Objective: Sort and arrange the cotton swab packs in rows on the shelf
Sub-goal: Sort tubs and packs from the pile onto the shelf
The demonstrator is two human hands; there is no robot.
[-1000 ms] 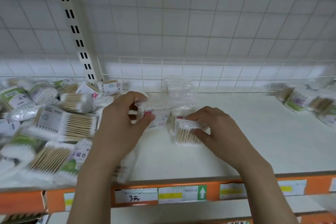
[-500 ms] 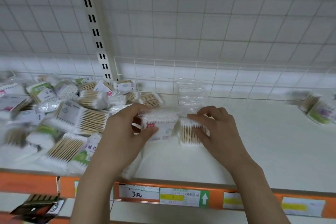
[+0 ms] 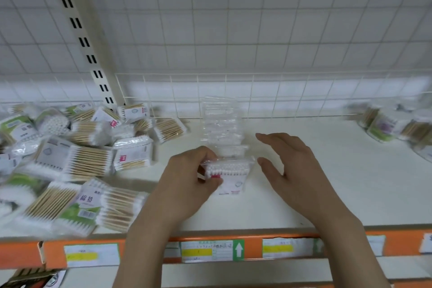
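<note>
Head view: loose heap of cotton swab packs [image 3: 77,161] at 9 o'clock on shelf [image 3: 350,194]; left hand [image 3: 184,184] at centre, forearm up from 6 o'clock, fingers curled, pinching swab pack [image 3: 230,172] standing upright on shelf, in front of row of clear packs [image 3: 221,124]; right hand [image 3: 294,170] just beside pack at 3 o'clock, fingers spread, holding nothing; more packs [image 3: 392,126] at far 2 o'clock

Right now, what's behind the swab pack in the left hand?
Behind the cotton swab pack that the left hand grips stands a row of clear packs reaching back to the wire fence. Their contents and number are too blurred to tell.
</note>
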